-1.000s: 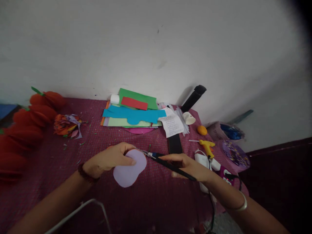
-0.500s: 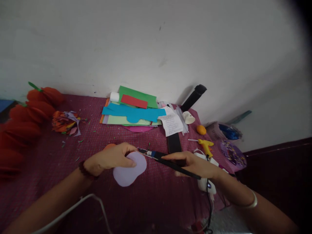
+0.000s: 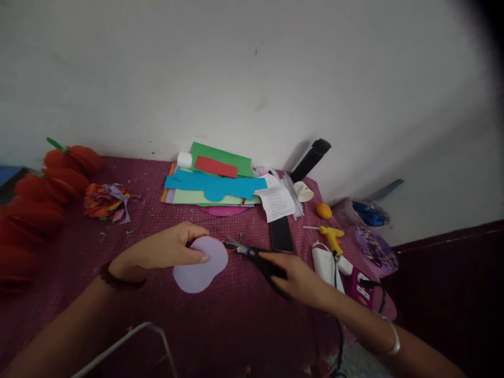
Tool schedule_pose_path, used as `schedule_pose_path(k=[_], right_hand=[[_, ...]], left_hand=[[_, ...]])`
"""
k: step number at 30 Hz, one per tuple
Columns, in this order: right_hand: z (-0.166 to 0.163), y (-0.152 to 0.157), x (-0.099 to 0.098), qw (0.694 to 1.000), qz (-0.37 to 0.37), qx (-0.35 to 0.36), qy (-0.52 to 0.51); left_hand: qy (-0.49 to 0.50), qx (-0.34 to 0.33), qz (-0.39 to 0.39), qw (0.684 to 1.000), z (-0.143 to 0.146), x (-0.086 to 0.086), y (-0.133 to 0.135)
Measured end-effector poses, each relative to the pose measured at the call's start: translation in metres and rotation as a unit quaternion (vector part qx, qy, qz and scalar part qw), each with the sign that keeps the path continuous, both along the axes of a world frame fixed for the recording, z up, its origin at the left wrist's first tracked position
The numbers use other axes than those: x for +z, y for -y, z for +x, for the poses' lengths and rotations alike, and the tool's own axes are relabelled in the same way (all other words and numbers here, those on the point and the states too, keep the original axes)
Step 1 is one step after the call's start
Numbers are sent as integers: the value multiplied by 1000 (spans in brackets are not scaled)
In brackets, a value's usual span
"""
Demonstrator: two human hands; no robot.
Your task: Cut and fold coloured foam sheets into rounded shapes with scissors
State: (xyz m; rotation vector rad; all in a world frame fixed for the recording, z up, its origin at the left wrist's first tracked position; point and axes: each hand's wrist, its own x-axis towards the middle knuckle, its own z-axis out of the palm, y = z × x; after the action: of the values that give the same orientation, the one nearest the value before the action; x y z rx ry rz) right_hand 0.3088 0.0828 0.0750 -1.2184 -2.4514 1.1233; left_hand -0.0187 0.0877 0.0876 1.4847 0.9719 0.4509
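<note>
Head view: left hand (image 3: pixel 165 249) pinches paper (image 3: pixel 199 269), right hand (image 3: pixel 301 279) holds scissors (image 3: pixel 254 255) pointing left.

You are working at a paper-craft corner in a plain room. A worktop (image 3: pixel 220 315) covered with a maroon checked cloth is standing against a bare white wall (image 3: pixel 236 79). A stack of coloured paper sheets (image 3: pixel 212 185) is lying at the back and a yellow glue gun (image 3: pixel 333 236) is resting at the right. Paper scraps (image 3: pixel 104 202) are piling up at the left beside red folded-paper fruits (image 3: pixel 59 178). In front, scissors (image 3: pixel 255 255) are pointing at a lilac cutout (image 3: pixel 197 270).
</note>
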Motion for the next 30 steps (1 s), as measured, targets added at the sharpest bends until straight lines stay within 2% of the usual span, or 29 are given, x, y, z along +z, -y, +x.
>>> schedule_pose_path(k=[4, 7, 9, 12, 15, 17, 20, 22, 26, 30], right_hand=[[-21, 29, -27, 987, 94, 74, 108], [-28, 37, -29, 975, 113, 132, 138], [-29, 35, -23, 976, 109, 141, 122], [-33, 27, -6, 995, 51, 83, -2], [-48, 19, 10, 988, -60, 25, -141], [-63, 14, 14, 985, -75, 25, -156], [-82, 10, 12, 987, -40, 37, -154], [-89, 8, 9, 985, -18, 19, -170], [-96, 4, 3, 973, -7, -74, -221], [-102, -1, -1, 964, -20, -121, -235]], left_hand=[[55, 20, -28, 998, 1, 5, 6], [43, 24, -17, 999, 10, 7, 9], [18, 6, 4, 1000, 16, 10, 11], [-47, -23, 73, 996, 26, 13, 15], [-84, -52, 111, 989, 36, 11, 19], [-90, -67, 114, 987, 42, 9, 22], [-98, -77, 136, 983, 45, 7, 23], [-110, -58, 147, 981, 45, 8, 22], [-152, 54, 153, 975, 39, 12, 17], [-121, 124, 137, 975, 33, 15, 15]])
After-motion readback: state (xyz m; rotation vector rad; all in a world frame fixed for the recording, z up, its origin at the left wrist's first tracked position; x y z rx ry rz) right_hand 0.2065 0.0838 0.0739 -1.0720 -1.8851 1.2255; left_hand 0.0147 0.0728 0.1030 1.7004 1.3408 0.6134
